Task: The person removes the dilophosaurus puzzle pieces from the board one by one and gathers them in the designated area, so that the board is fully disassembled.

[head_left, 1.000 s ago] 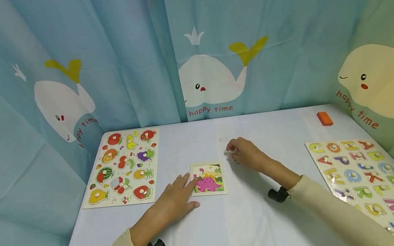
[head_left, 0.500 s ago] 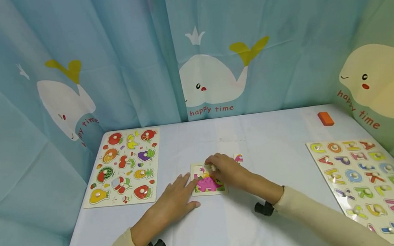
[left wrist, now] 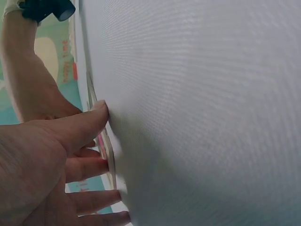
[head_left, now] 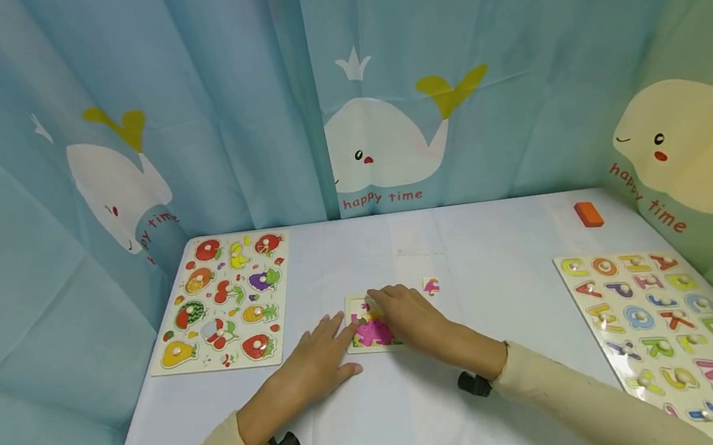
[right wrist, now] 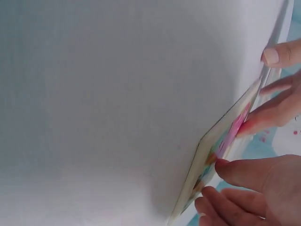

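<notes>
A small dinosaur jigsaw puzzle (head_left: 370, 333) lies in its pale frame at the middle of the table. My left hand (head_left: 313, 361) rests flat at its left side, fingers extended, with a fingertip touching the puzzle. Over the upper right part, my right hand (head_left: 414, 319) reaches down with curled fingers at a puzzle piece, which the hand mostly hides. In the right wrist view, the thumb (right wrist: 235, 170) touches the coloured puzzle surface and the fingertips sit close by. Just right of the frame lies a loose pink-and-white puzzle piece (head_left: 431, 286).
A fruit peg board (head_left: 226, 305) lies at the left, and an alphabet peg board (head_left: 658, 319) at the right. Near the back right is an orange block (head_left: 588, 215). A blue curtain (head_left: 250, 117) with whales surrounds the white table (head_left: 498, 235).
My right hand has moved left and down from beside the puzzle onto its upper right, bringing a small piece. The loose pink piece has come into view. My left hand stays put.
</notes>
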{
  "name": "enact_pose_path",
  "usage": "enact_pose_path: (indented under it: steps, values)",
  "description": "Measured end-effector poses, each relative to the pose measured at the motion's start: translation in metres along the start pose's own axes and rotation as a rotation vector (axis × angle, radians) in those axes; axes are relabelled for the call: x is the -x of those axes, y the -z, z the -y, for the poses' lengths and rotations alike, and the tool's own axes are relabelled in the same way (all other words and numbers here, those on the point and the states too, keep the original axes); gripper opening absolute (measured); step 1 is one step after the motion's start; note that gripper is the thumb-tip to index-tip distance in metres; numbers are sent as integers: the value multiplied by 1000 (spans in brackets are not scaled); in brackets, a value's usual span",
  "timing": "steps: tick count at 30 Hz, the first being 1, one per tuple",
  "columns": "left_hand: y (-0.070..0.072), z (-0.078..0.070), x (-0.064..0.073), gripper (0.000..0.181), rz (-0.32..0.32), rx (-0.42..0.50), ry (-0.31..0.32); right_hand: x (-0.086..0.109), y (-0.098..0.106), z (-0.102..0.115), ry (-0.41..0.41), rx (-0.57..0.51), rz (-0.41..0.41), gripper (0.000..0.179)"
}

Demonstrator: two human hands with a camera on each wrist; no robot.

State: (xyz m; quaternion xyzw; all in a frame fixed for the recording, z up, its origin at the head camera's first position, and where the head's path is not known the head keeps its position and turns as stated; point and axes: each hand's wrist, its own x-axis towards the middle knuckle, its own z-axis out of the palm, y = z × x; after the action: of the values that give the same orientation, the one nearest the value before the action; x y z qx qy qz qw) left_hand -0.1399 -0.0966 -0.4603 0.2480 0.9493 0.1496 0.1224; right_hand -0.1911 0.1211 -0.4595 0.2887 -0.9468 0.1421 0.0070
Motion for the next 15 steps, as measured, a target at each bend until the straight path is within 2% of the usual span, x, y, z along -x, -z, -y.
enact_pose_path:
  steps: [4,11,15]
  values:
    - [3,-2,1,69,7,-3,3,-4,4,0,-11,-14,28,47]
    - [3,-2,0,70,17,-8,11,-10,8,-1,-70,-21,163,50]
    - [1,-1,0,70,17,-10,13,-11,9,-1,-78,-33,195,51]
